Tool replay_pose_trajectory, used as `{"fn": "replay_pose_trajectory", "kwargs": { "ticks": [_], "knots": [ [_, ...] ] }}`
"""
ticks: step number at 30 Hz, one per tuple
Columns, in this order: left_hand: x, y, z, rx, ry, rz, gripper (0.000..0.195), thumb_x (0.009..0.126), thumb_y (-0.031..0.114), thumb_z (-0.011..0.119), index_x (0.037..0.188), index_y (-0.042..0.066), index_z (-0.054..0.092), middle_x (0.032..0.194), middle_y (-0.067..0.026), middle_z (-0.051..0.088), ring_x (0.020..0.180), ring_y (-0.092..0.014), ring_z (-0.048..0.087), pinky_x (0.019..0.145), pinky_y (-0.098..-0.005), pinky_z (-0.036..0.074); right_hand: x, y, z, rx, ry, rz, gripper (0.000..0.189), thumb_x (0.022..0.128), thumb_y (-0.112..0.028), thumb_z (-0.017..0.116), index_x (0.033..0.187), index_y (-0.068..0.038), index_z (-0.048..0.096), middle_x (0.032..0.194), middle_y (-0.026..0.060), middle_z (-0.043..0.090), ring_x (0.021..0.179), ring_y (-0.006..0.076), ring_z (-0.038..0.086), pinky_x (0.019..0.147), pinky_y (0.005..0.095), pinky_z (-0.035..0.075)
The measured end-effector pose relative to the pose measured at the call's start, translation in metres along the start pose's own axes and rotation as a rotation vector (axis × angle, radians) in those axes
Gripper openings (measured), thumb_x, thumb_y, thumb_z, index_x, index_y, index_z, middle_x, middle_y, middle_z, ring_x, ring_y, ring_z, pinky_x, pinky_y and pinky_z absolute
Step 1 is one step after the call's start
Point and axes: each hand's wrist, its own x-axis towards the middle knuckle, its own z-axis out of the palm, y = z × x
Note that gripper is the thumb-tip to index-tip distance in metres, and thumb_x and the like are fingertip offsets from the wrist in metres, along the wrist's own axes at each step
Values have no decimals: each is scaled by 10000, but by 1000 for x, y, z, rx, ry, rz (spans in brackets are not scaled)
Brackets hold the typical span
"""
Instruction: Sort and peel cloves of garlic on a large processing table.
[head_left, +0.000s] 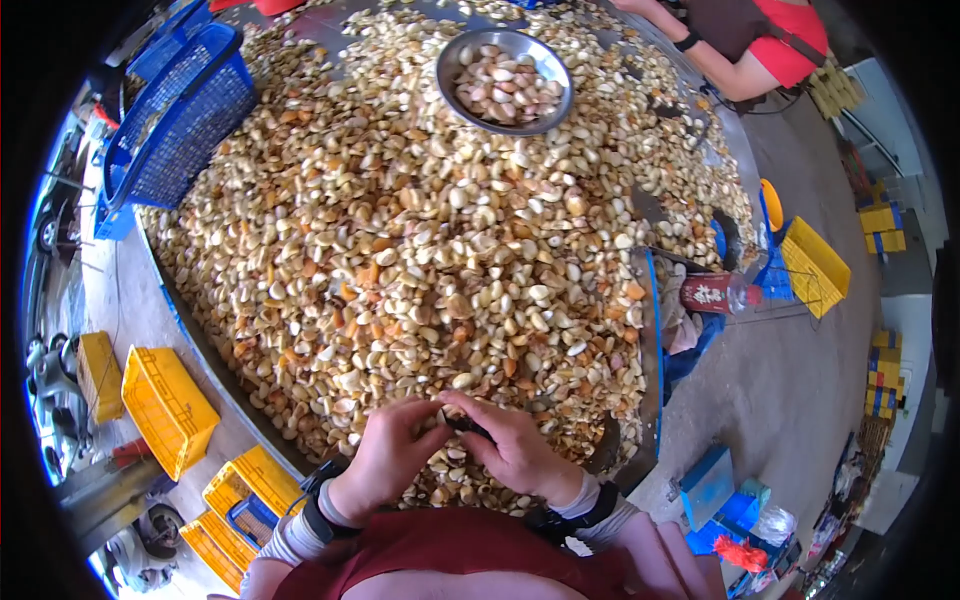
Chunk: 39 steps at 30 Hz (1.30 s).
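Note:
A deep heap of pale garlic cloves (390, 247), some of them orange or brownish, covers the metal table. Over its near edge my left hand (393, 451) and my right hand (510, 446) meet at the fingertips. My right hand is closed on a small dark tool (469, 426), whose exact kind I cannot tell. The left fingers are pinched at its end; a small pale piece seems to be between them, but is mostly hidden. A round steel bowl (505, 127) holding pinkish cloves rests on the far part of the heap.
A blue plastic basket (180, 127) stands at the far left of the table. Yellow crates (169, 409) are on the floor at left. A red-labelled bottle (709, 292) lies beyond the table's blue-trimmed right edge (654, 360). A person's arm (720, 71) reaches in at the far right.

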Motion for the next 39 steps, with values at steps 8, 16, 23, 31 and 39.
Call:
{"fn": "replay_pose_trajectory", "kwargs": {
  "ticks": [8, 16, 23, 31, 39],
  "knots": [
    [-5, -25, 10, -881, -243, -507, 159, 905, 203, 610, 844, 56, 613, 680, 20, 519, 550, -85, 465, 509, -219, 394, -30, 29, -44, -105, 29, 463, 498, 923, -317, 627, 1302, -18, 506, 1142, 170, 649, 971, 286, 667, 799, 416, 543],
    [26, -37, 34, 498, -4, 142, 182, 882, 162, 613, 1050, 94, 619, 681, -80, 585, 589, -224, 612, 502, -337, 472, -24, 41, -30, -668, 53, 263, 478, 817, -192, 715, 1226, -15, 542, 943, 179, 684, 736, 294, 683, 622, 368, 562],
    [-1, -50, 42, 450, -572, 276, 279, 933, 207, 584, 1194, 116, 620, 658, -78, 650, 537, -219, 640, 496, -349, 519, -56, 22, -51, -630, -424, 495, 797, 791, -151, 721, 1477, -191, 317, 883, 181, 660, 686, 312, 661, 608, 417, 546],
    [86, 4, 14, -877, -250, -336, 279, 951, 121, 593, 1204, 3, 603, 737, 3, 595, 587, -62, 508, 517, -203, 419, 3, 57, -80, -845, 357, 458, 504, 816, -194, 727, 1233, -15, 508, 1122, 196, 486, 595, 280, 637, 525, 367, 540],
    [61, -21, -36, -811, -95, -311, 190, 923, 51, 605, 1096, -16, 644, 847, -76, 655, 633, -116, 625, 538, -197, 505, -52, 53, -61, -813, 185, 340, 728, 771, -241, 768, 1401, -174, 410, 1205, 185, 439, 512, 158, 537, 438, 260, 472]
  ]
}}
